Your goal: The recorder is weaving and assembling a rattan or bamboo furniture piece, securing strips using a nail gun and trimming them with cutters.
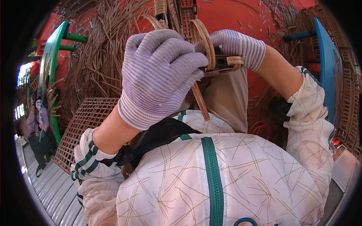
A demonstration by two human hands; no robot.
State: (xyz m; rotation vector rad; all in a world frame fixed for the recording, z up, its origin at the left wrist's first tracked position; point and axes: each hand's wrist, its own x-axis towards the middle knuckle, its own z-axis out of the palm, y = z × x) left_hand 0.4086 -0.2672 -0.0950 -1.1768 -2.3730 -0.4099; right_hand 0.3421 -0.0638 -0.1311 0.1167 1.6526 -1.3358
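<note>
Both my hands wear pale purple knit gloves with striped cuffs. My left hand (162, 73) is closed, its fingers curled round a flat brown cane strip (200, 102) whose tail hangs down toward my lap. A bent loop of the same strip (204, 39) stands up between the two hands. Beyond it my right hand (237, 46) is closed on a dark frame (221, 61) with cane wound round one end; the loop partly hides those fingertips. Another part of the frame, tightly wrapped in cane (160, 8), shows past my left hand.
Loose brown strips (98, 49) lie heaped on the red floor (222, 15). A woven lattice panel (85, 126) leans at my left. Upended tabletops stand on both sides, one green (52, 49) and one blue (328, 64). Another person (28, 126) sits at far left.
</note>
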